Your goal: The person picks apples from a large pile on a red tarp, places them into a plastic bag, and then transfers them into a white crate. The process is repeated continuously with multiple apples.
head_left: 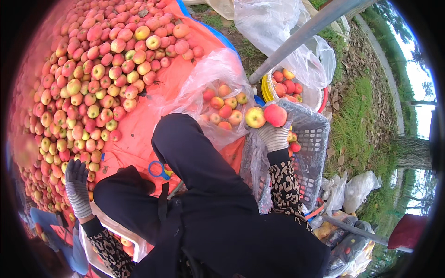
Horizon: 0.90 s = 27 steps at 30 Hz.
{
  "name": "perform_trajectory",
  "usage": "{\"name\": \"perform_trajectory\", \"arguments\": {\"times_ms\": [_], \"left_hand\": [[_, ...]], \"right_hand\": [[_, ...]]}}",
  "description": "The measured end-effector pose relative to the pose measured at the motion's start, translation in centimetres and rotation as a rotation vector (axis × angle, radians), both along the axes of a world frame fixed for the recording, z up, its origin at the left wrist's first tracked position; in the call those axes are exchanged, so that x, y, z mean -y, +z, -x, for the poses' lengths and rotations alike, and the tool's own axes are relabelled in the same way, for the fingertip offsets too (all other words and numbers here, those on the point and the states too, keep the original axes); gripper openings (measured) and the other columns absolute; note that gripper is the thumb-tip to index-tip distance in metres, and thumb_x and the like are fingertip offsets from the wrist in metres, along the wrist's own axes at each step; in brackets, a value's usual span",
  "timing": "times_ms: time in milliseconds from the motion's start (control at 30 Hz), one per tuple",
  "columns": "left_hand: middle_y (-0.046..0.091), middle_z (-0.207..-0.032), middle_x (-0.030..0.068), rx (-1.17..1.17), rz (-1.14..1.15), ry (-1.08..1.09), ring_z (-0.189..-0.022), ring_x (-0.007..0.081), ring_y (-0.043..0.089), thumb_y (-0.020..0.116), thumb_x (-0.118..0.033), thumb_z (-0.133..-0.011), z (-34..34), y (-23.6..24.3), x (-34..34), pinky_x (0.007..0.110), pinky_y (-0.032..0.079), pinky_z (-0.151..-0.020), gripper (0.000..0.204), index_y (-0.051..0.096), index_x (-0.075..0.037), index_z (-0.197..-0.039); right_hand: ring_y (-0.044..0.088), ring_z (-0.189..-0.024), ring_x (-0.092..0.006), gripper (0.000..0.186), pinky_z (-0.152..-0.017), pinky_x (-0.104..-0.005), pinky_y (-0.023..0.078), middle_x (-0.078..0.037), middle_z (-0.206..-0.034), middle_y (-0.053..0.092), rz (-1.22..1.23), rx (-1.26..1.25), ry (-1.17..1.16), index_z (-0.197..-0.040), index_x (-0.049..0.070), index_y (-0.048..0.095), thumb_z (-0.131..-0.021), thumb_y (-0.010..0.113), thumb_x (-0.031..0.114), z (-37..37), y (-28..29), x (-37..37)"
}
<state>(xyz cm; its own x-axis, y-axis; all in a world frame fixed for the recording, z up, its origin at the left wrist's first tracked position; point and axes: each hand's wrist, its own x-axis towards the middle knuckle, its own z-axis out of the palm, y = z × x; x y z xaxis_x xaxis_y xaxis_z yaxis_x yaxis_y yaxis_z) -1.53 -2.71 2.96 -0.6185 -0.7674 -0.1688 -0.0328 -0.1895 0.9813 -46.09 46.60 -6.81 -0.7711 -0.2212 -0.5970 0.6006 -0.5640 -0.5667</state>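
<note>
My left hand (78, 187), in a striped grey glove, is open at the edge of a large heap of red and yellow apples (98, 72), with fingers extended. My right hand (273, 136), gloved alike, grips a yellow apple (255, 117) and a red apple (275, 115) over a grey plastic-lined crate (314, 139) containing more apples. Just left of these, a clear bag (218, 69) with several apples rests on the orange tarp (134, 153). Blue-handled scissors (156, 170) lie by my bent legs.
Behind the crate stand a yellow-rimmed bucket (267, 88) of apples and a slanting metal pole (292, 37). A white crate (135, 238) is at lower left, near another person's blue-clad limb (69, 250). Plastic bags (359, 190) lie at right beside grass and trees.
</note>
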Motion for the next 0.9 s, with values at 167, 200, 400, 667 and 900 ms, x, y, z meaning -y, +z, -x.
{"name": "perform_trajectory", "arguments": {"times_ms": [167,200,400,667,900], "left_hand": [[0.044,-0.136,0.0151,0.001,0.031,-0.051,-0.122,0.0264,0.047,0.049,-0.047,-0.09,1.2,0.3,-0.4,0.037,0.035,-0.104,0.067,0.035,-0.003,-0.139],[0.044,-0.136,0.0151,0.0,0.023,-0.049,-0.121,0.0266,0.048,0.049,-0.047,-0.09,1.2,0.2,-0.3,0.037,0.036,-0.104,0.067,0.035,-0.003,-0.139],[0.043,-0.138,0.0158,0.0,0.006,-0.028,-0.125,0.0279,0.044,0.045,-0.043,-0.092,1.5,0.8,-1.3,0.039,0.032,-0.107,0.064,0.033,-0.003,-0.14],[0.036,-0.142,0.0156,0.014,0.012,-0.118,-0.13,0.028,0.038,0.037,-0.037,-0.096,-2.2,0.8,0.8,0.04,0.027,-0.109,0.058,0.027,-0.005,-0.143],[0.038,-0.141,0.0163,0.011,-0.023,-0.038,-0.13,0.0285,0.038,0.039,-0.038,-0.095,-2.2,0.1,-0.1,0.04,0.027,-0.109,0.059,0.029,-0.005,-0.143]], "right_hand": [[0.045,-0.118,-0.0337,0.071,-0.094,-0.0589,0.039,-0.015,-0.128,0.047,-0.106,-0.171,-0.127,-0.128,0.007,0.044,-0.08,0.057,0.058,-0.3,3.6,-8.0],[0.045,-0.117,-0.0337,0.071,-0.094,-0.0587,0.04,-0.015,-0.128,0.047,-0.136,-0.172,-0.154,-0.128,0.007,0.044,-0.08,0.057,0.057,-0.7,3.6,-9.4],[0.047,-0.116,-0.0336,0.07,-0.094,-0.0572,0.041,-0.015,-0.126,0.048,-0.344,0.015,-0.277,-0.129,0.006,0.043,-0.08,0.06,0.054,-4.9,0.4,-14.5],[0.047,-0.115,-0.0305,0.056,-0.092,-0.0516,0.045,-0.013,-0.124,0.049,-0.282,-0.153,-0.216,-0.127,0.007,0.046,-0.08,0.065,0.032,-6.3,-2.0,-16.0],[0.047,-0.118,-0.027,0.066,-0.097,-0.045,0.044,-0.011,-0.126,0.049,-0.084,-0.502,-0.001,-0.127,0.006,0.047,-0.067,0.073,0.014,-6.4,1.2,-13.2]]}}
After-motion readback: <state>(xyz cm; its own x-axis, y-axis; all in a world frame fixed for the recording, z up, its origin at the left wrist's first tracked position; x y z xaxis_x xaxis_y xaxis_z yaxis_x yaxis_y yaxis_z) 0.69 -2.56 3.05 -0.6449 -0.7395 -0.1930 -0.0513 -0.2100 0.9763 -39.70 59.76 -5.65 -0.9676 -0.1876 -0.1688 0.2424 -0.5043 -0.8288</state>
